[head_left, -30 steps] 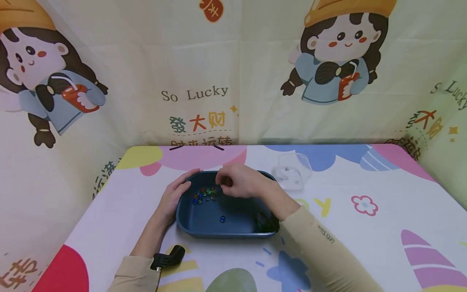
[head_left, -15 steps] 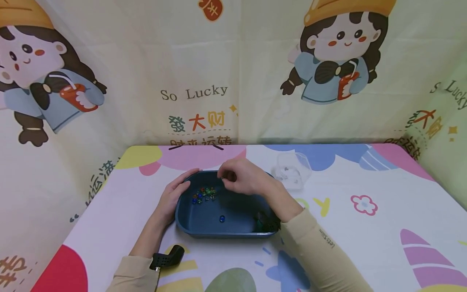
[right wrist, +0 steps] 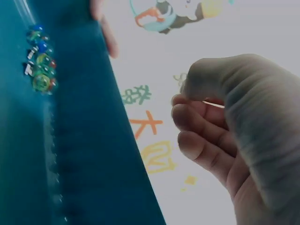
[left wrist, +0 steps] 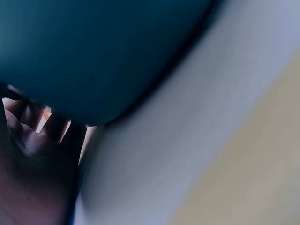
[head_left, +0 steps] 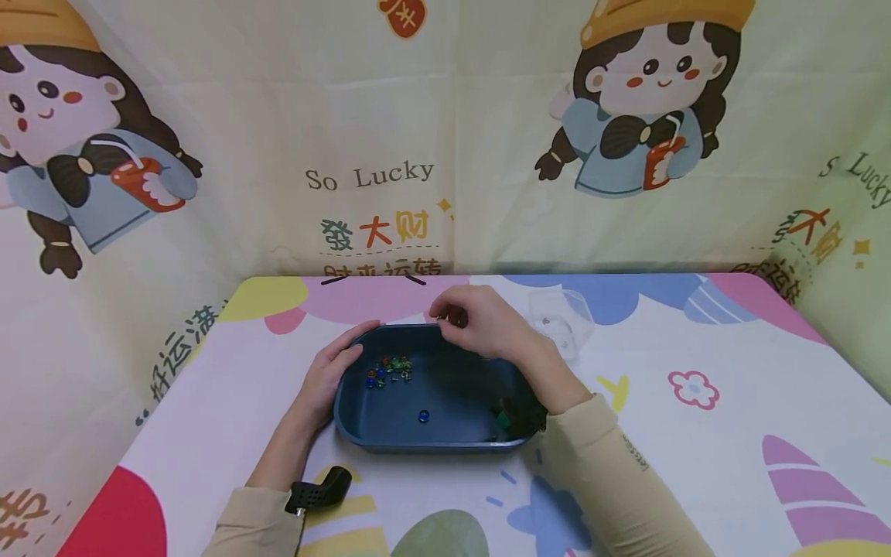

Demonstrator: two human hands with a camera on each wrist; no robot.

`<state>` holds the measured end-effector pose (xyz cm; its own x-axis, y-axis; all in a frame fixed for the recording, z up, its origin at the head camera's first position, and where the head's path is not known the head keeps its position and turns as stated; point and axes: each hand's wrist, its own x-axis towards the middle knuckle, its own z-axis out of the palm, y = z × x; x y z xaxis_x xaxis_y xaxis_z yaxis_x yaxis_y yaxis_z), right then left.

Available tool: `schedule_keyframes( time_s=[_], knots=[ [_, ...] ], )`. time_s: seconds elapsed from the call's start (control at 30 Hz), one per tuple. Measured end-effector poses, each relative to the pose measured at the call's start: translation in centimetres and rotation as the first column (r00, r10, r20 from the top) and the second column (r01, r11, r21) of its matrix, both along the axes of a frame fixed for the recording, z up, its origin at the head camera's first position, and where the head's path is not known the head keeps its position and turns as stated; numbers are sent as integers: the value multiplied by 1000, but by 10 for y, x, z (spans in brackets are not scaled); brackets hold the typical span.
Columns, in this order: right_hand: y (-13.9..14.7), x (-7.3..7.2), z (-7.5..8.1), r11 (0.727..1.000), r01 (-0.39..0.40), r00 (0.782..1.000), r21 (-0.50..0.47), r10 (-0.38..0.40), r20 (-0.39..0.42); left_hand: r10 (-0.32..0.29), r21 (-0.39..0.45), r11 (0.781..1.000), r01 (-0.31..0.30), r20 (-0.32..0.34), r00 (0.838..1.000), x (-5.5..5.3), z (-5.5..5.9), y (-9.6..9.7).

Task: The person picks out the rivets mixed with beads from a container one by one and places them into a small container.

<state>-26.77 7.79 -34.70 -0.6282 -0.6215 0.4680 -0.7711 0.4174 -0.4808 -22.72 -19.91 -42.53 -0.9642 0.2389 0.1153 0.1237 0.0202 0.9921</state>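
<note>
A dark blue rectangular tray [head_left: 459, 402] lies in front of me in the head view. My left hand [head_left: 330, 375] grips its left end, thumb at the rim and fingers around the outside wall. Above the far rim, my right hand [head_left: 483, 321] pinches a tiny shiny piece between thumb and index finger; its kind is too small to tell. Colored glass marbles [head_left: 381, 373] cluster at the tray's left with a few small silvery pieces [head_left: 406, 377]. One blue marble [head_left: 424, 416] sits apart near the front wall. In the right wrist view the thumb [right wrist: 199, 79] meets the index finger.
Behind my right wrist stands a clear plastic box [head_left: 578, 317] with its lid raised, a few small shiny pieces inside. A dark device [head_left: 518, 418] hangs under my right wrist, over the tray's right end. A patterned cloth [head_left: 696, 464] covers the table; a printed curtain rises behind.
My right hand has lifted from inside the tray and moved right and away, up over the far rim, still pinching. My left hand stays on the tray; the marbles have not moved.
</note>
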Motion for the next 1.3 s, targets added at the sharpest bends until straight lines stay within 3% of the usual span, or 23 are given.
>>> schedule_keyframes(
  time_s=[0.5,0.9,1.3],
  knots=[
    [45,-4,15,982,170,981,-81,-161,106,-6,-7,1000,6,2,1000,0,0,-1],
    [68,-10,9,963,248,966,-104,-236,109,-6,0,1000,6,6,1000,0,0,-1],
    [84,-14,5,941,333,932,-62,-319,172,-9,-1,1000,9,-10,1000,0,-1,-1]
  ],
)
